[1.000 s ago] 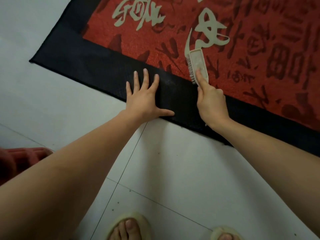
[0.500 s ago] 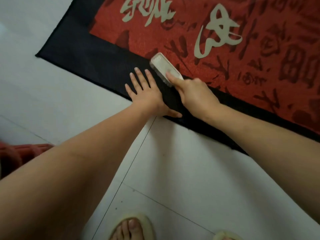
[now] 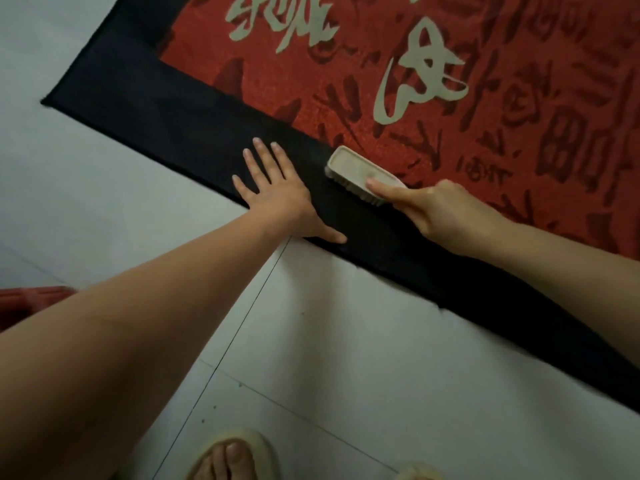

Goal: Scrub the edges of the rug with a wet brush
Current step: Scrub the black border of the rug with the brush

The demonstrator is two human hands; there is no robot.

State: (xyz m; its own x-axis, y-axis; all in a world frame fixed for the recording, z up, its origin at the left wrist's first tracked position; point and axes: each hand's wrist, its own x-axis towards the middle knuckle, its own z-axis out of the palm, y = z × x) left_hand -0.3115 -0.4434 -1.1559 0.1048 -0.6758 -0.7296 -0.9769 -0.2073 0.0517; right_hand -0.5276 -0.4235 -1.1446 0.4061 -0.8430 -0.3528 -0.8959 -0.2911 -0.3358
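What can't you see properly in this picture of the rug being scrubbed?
All in the head view:
- Brush: its handle end is hidden inside the right hand; whether the bristles are wet cannot be told.
- Rug: its top and right parts are cut off by the frame.
- Red thing: cut off by the left edge and partly behind the left arm, too blurred to identify.
- Left hand: covers the border under it.

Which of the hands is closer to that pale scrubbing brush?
Right. The right hand grips the brush; the left hand lies flat on the rug's black border, apart from it.
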